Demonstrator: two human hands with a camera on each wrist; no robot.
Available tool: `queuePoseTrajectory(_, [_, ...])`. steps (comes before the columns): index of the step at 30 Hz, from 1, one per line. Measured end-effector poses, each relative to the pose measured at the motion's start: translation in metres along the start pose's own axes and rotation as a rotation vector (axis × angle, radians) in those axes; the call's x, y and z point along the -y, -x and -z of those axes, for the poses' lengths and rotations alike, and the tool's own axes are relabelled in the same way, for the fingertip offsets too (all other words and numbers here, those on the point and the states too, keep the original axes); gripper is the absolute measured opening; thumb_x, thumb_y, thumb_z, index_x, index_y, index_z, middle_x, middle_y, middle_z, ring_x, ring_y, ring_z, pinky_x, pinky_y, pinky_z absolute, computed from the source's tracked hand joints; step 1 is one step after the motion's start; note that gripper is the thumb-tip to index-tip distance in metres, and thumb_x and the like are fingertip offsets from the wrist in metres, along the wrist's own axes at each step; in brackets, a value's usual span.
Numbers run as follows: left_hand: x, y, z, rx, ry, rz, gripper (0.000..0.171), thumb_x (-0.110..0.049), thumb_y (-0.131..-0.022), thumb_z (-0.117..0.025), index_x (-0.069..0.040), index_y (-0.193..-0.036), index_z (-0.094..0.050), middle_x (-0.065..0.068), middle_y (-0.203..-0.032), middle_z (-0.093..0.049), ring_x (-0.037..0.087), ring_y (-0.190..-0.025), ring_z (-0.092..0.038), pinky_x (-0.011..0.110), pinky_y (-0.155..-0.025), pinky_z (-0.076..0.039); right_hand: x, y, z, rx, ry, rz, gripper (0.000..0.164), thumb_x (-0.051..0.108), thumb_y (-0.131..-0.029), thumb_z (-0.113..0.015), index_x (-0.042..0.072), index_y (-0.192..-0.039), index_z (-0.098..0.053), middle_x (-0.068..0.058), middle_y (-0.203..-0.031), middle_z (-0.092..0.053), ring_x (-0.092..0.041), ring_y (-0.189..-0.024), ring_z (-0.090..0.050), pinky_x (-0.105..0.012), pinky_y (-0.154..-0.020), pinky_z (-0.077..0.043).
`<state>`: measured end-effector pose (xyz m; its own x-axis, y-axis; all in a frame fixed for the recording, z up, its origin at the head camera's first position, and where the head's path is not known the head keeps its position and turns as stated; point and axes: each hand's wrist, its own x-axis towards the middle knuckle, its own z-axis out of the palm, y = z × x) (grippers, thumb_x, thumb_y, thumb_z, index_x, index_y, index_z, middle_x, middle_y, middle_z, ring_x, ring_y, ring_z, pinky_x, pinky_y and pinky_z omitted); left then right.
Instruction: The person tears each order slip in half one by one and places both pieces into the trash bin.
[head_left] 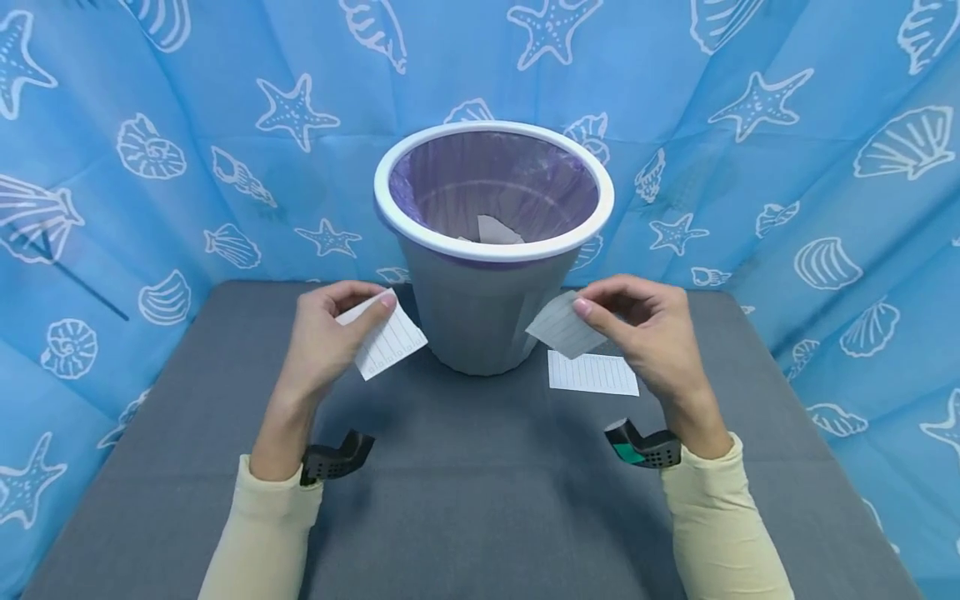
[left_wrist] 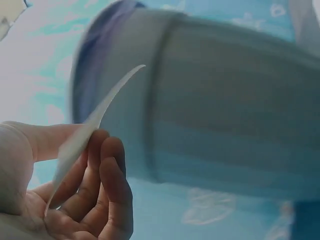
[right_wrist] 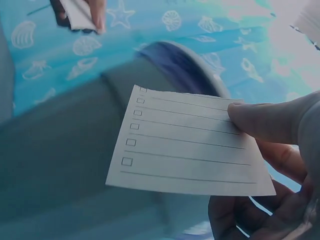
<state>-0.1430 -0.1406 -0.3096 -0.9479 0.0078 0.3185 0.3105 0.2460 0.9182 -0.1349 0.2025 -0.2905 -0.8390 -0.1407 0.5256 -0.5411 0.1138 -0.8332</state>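
My left hand (head_left: 327, 333) pinches a torn piece of lined paper (head_left: 390, 342) between thumb and fingers, left of the bin. In the left wrist view this piece of paper (left_wrist: 80, 140) shows nearly edge-on, slightly bowed. On the other side, my right hand (head_left: 647, 329) pinches a second piece of lined paper (head_left: 564, 325). The right wrist view shows lines and a column of small checkboxes on that piece of paper (right_wrist: 185, 145), with the thumb across one corner. Between the hands stands a grey bin (head_left: 483, 308) with a white rim and purple liner. Pale paper scraps (head_left: 497, 231) lie inside it.
Another lined slip of paper (head_left: 592, 372) lies flat on the grey table (head_left: 480, 500), under and beside the right hand. A blue curtain (head_left: 300, 200) with shells and starfish hangs close behind the bin and along both sides.
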Motion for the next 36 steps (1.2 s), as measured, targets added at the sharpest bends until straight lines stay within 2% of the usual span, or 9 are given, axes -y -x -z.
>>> queuePoseTrajectory(4, [-0.029,-0.014,0.020,-0.028,-0.029,-0.052,0.027,-0.017,-0.095,-0.073,0.006,-0.110,-0.073,0.011,-0.095,-0.069,0.019,-0.074,-0.065,0.026,-0.061,-0.054,0.019,-0.013,0.020,-0.021,-0.024,0.028,0.011,-0.012,-0.088,-0.071,-0.011,-0.099,-0.073,-0.012,-0.092,-0.073,-0.018,-0.078,-0.064,-0.023,-0.069,-0.051])
queuePoseTrajectory(9, [-0.065,-0.039,0.042,-0.012,-0.046,-0.138,0.025,-0.016,-0.095,-0.072,0.004,-0.110,-0.074,0.006,-0.095,-0.072,0.020,-0.080,-0.066,0.025,-0.064,-0.054,0.046,-0.038,0.042,-0.039,-0.091,0.090,0.014,-0.011,-0.086,-0.073,-0.015,-0.099,-0.071,-0.013,-0.091,-0.073,-0.019,-0.077,-0.063,-0.022,-0.069,-0.050])
queuePoseTrajectory(12, [-0.086,-0.055,0.049,-0.012,-0.062,-0.165,0.023,-0.014,-0.095,-0.072,0.001,-0.111,-0.074,0.005,-0.097,-0.072,0.020,-0.084,-0.066,0.023,-0.068,-0.053,0.063,-0.058,0.049,-0.050,-0.128,0.122,0.013,-0.012,-0.085,-0.074,-0.016,-0.096,-0.071,-0.016,-0.090,-0.072,-0.021,-0.077,-0.062,-0.024,-0.071,-0.051])
queuePoseTrajectory(15, [-0.103,-0.073,0.051,-0.021,-0.082,-0.159,0.023,-0.013,-0.095,-0.072,0.000,-0.113,-0.074,0.004,-0.100,-0.071,0.020,-0.089,-0.065,0.023,-0.073,-0.053,0.077,-0.079,0.050,-0.047,-0.162,0.144,0.012,-0.013,-0.084,-0.074,-0.019,-0.094,-0.070,-0.019,-0.089,-0.071,-0.024,-0.079,-0.062,-0.026,-0.074,-0.052])
queuePoseTrajectory(18, [-0.119,-0.091,0.047,-0.020,-0.073,-0.129,0.025,-0.013,-0.095,-0.071,0.001,-0.116,-0.072,0.004,-0.104,-0.070,0.020,-0.095,-0.064,0.025,-0.078,-0.051,0.089,-0.098,0.047,-0.015,-0.162,0.126,0.015,-0.013,-0.085,-0.074,-0.020,-0.096,-0.069,-0.019,-0.092,-0.071,-0.026,-0.085,-0.063,-0.029,-0.080,-0.052])
queuePoseTrajectory(20, [-0.128,-0.103,0.042,-0.012,-0.072,-0.098,0.026,-0.014,-0.096,-0.071,0.001,-0.117,-0.072,0.005,-0.106,-0.068,0.019,-0.097,-0.062,0.028,-0.082,-0.049,0.095,-0.111,0.042,0.001,-0.136,0.090,0.016,-0.009,-0.085,-0.076,-0.017,-0.097,-0.070,-0.018,-0.094,-0.070,-0.027,-0.088,-0.061,-0.029,-0.082,-0.050])
queuePoseTrajectory(25, [-0.149,-0.128,0.024,0.023,-0.148,-0.032,0.029,-0.021,-0.098,-0.070,-0.004,-0.122,-0.070,0.002,-0.114,-0.062,0.016,-0.103,-0.056,0.030,-0.092,-0.048,0.102,-0.144,0.027,0.022,0.057,-0.016,0.016,0.002,-0.088,-0.077,-0.006,-0.102,-0.075,-0.012,-0.102,-0.069,-0.025,-0.096,-0.059,-0.030,-0.087,-0.047])
queuePoseTrajectory(30, [-0.160,-0.150,0.006,0.041,-0.261,-0.002,0.031,-0.026,-0.100,-0.066,-0.009,-0.126,-0.069,0.001,-0.122,-0.057,0.015,-0.109,-0.052,0.029,-0.099,-0.046,0.094,-0.173,0.016,0.021,0.183,-0.137,0.019,0.009,-0.093,-0.074,0.001,-0.110,-0.075,-0.005,-0.110,-0.065,-0.020,-0.104,-0.056,-0.032,-0.097,-0.046])
queuePoseTrajectory(36, [-0.166,-0.167,-0.014,0.086,-0.342,0.022,0.033,-0.028,-0.101,-0.062,-0.010,-0.129,-0.065,0.000,-0.129,-0.055,0.015,-0.112,-0.052,0.028,-0.100,-0.045,0.085,-0.196,0.008,0.039,0.232,-0.228,0.019,0.011,-0.094,-0.073,0.004,-0.112,-0.073,-0.002,-0.110,-0.064,-0.017,-0.101,-0.055,-0.030,-0.097,-0.044])
